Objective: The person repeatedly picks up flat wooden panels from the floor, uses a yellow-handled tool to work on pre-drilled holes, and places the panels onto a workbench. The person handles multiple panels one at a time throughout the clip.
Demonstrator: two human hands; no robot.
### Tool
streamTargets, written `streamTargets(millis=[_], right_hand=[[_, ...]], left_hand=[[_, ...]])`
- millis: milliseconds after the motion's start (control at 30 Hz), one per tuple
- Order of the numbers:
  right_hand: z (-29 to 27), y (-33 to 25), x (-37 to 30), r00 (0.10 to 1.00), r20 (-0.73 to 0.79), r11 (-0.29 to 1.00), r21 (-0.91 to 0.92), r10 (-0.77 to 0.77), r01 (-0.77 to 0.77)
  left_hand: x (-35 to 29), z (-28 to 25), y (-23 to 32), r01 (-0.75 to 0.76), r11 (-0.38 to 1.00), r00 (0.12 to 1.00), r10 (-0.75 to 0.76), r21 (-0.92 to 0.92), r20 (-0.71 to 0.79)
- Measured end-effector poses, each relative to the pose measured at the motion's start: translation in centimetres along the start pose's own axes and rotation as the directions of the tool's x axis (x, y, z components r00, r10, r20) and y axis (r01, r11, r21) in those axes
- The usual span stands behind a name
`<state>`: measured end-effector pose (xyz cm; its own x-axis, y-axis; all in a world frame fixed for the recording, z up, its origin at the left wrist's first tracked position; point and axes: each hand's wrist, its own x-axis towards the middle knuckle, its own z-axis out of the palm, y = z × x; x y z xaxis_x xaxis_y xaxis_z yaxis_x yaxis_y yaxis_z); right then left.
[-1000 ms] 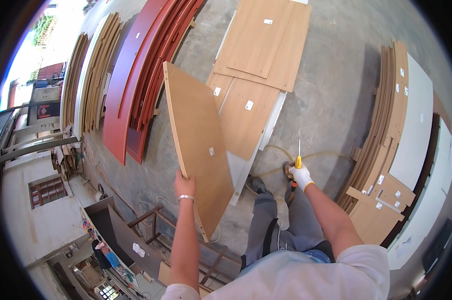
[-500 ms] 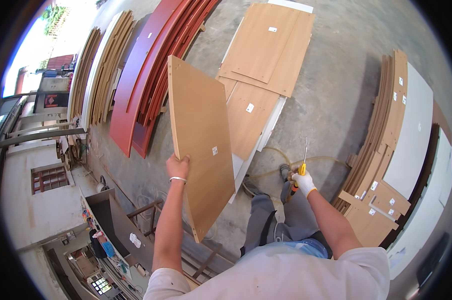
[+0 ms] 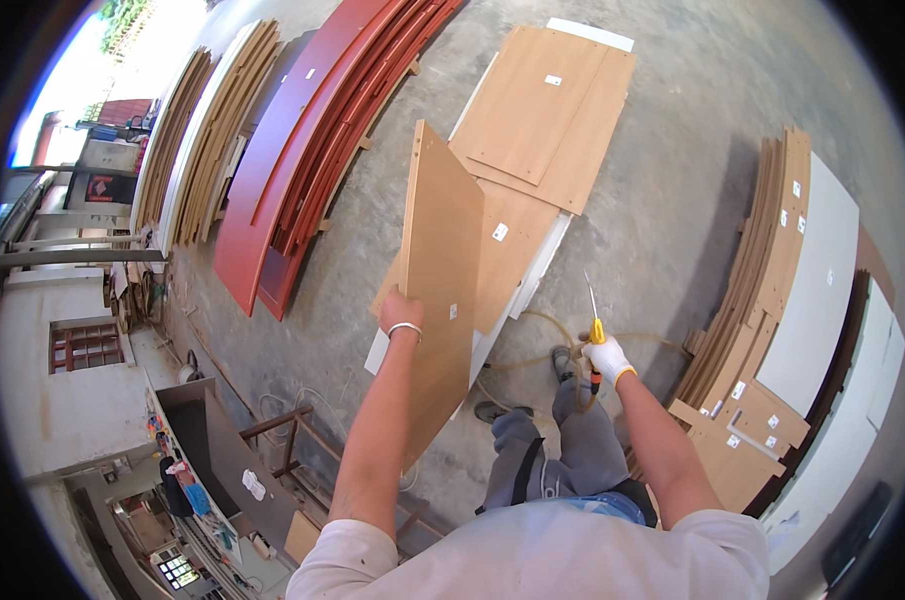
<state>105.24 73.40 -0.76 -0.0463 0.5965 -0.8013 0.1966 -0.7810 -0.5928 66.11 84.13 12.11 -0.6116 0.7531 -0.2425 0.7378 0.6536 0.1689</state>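
Observation:
My left hand (image 3: 401, 312), bare with a light band at the wrist, is closed on the left edge of a light-brown wooden panel (image 3: 443, 260). The panel stands steeply tilted, its narrow edge turned partly toward me, and a small white label sits on its face. In a white glove, my right hand (image 3: 609, 354) is wrapped round a yellow air blow gun (image 3: 598, 332) with a long thin metal nozzle pointing away from me. A yellowish hose (image 3: 543, 318) trails by the gun. Beyond the held panel lies a low stack of wood-coloured panels (image 3: 528, 110), partly hidden by it.
Stacked red panels (image 3: 303, 150) stand at the far left, beside brown and white board stacks (image 3: 218, 130). On the right are brown boards (image 3: 773, 230) and white panels (image 3: 818, 280). A metal frame (image 3: 288, 440) and a cluttered bench (image 3: 208, 500) are at the lower left.
My left hand has swung the panel rightward and turned it more edge-on. The blow gun's nozzle has tipped to the left in my right hand. My feet have shifted.

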Motion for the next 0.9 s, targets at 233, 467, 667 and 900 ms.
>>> streamTargets(millis=[233,467,667,900], right_hand=[[3.1,-13.3,0.4,0.934,0.023,0.686,-0.672,-0.356,0.278],[6.6,-25.0,-0.4,0.973,-0.135,0.979,-0.111,-0.185,0.171],[13.5,-15.0,-7.2,0.723,0.682,0.151,-0.708,-0.108,0.69],[17.2,-7.2,-9.2,0.807,0.496,0.479,-0.651,-0.32,0.589]], left_hand=[[-0.6,-1.2,1.1,-0.097,0.992,0.986,0.085,-0.076,-0.145],[1.4,-1.5,-2.1,-0.227,0.957,0.97,0.206,-0.181,-0.128],[1.5,-2.3,-1.4,-0.105,0.971,0.994,0.103,-0.216,-0.021],[3.5,-1.5,-5.9,-0.168,0.958,0.986,0.166,-0.231,-0.029]])
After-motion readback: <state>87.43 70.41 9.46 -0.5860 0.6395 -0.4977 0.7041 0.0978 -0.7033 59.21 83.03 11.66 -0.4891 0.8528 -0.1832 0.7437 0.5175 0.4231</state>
